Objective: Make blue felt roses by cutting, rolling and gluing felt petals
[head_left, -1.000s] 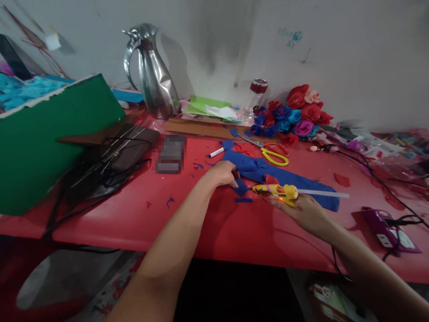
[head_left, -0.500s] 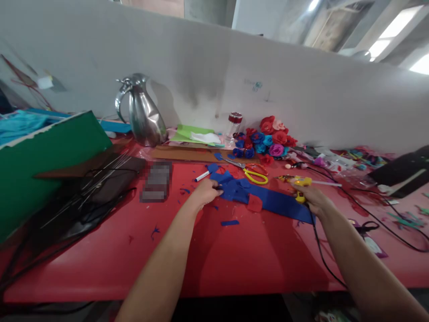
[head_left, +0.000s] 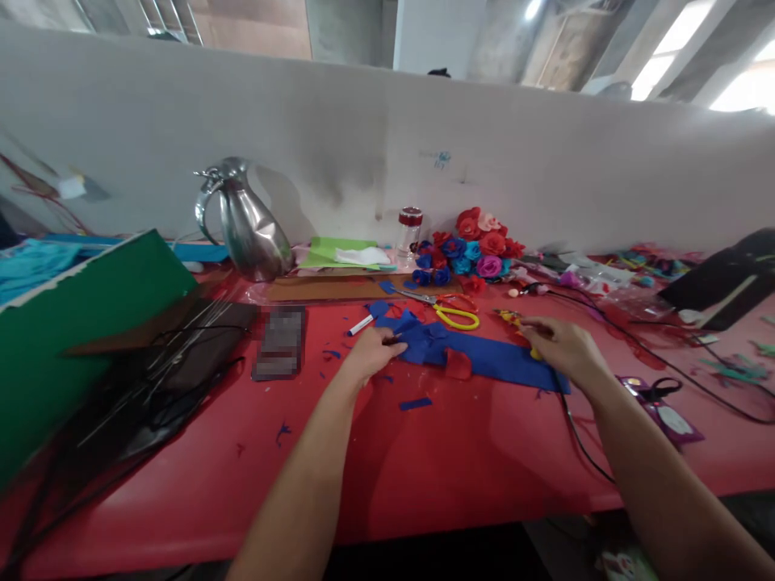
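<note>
My left hand (head_left: 374, 352) is closed in a pinch at the left end of the blue pieces. Something small and dark shows at its fingertips, too small to name. Loose blue cut pieces (head_left: 424, 343) lie by those fingers, on top of a long blue strip (head_left: 508, 361). A curled red piece (head_left: 458, 364) rests against the strip's front edge. Over the strip's right end, my right hand (head_left: 566, 347) has its fingers curled around a yellow glue gun (head_left: 512, 317). The gun's nozzle points left, and the hand hides most of its body.
Yellow-handled scissors (head_left: 457, 316), a marker (head_left: 362, 324) and a phone (head_left: 279, 343) lie on the red table (head_left: 460, 468). Behind them stand paper roses (head_left: 478, 246), a glass bottle (head_left: 409, 234) and a steel jug (head_left: 251, 226). A black cord (head_left: 575, 432) trails below my right hand.
My right hand has shifted up over the glue gun and now covers the glue stick that showed behind it. My left hand keeps its pinch. The whole view has swung slightly.
</note>
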